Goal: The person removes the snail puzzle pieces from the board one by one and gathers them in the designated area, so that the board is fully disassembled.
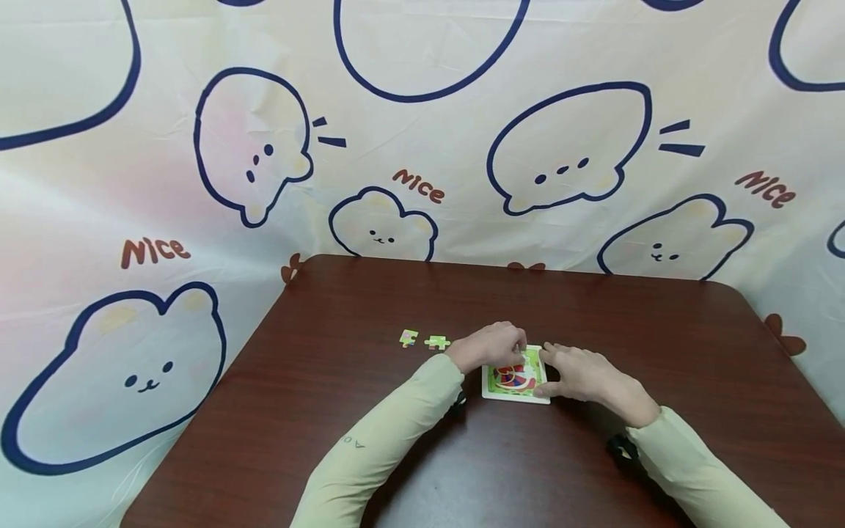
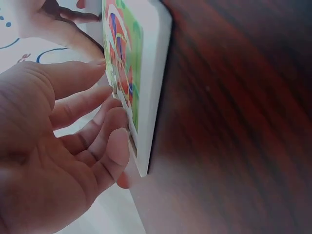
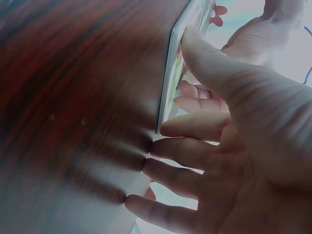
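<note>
A jigsaw puzzle point(image 1: 513, 383) with a white frame and a colourful green, red and blue picture lies flat on the table. My left hand point(image 1: 491, 345) reaches over its upper left part, bent fingertips touching the surface. In the left wrist view, the thumb point(image 2: 80, 75) and index finger are a little apart at the picture; whether a puzzle piece is under the fingertips is hidden. On the board's right side rests my right hand point(image 1: 584, 372). Its thumb point(image 3: 209, 56) touches the frame, the index fingertip is at a corner, and the other extended fingers touch the table.
Two loose puzzle pieces, one pink and green point(image 1: 408, 338) and one green point(image 1: 437, 342), lie left of the board. The dark brown wooden table point(image 1: 264, 440) reaches back to a printed cloth point(image 1: 462, 147) with cartoon bears.
</note>
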`<action>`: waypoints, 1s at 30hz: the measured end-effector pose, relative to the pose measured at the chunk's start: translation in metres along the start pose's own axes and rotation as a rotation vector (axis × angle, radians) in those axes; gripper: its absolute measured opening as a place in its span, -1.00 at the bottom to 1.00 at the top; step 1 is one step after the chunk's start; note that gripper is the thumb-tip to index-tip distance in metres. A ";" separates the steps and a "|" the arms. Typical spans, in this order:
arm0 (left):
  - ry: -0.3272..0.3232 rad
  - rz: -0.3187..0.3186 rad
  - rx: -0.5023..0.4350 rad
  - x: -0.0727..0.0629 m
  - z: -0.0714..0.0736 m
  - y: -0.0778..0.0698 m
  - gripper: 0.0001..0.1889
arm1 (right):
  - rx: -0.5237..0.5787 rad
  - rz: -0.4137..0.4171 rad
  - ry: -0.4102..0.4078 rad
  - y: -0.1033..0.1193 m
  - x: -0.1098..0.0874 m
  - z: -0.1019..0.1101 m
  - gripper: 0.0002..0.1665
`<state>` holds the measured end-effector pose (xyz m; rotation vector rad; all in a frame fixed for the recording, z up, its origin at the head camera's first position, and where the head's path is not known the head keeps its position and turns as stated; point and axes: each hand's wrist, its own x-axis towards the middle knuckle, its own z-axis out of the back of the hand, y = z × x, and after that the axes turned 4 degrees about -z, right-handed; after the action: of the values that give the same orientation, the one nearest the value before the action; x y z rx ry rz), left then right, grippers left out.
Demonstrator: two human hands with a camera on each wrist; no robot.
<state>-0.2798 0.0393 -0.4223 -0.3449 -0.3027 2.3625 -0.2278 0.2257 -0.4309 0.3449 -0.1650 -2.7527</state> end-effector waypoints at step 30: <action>0.015 0.013 0.079 -0.004 -0.007 -0.006 -0.68 | -0.023 0.032 -0.005 0.001 0.002 -0.001 -0.44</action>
<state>-0.2715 0.0416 -0.4263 -0.3283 -0.2001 2.3755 -0.2294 0.2242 -0.4318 0.3263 -0.1390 -2.7223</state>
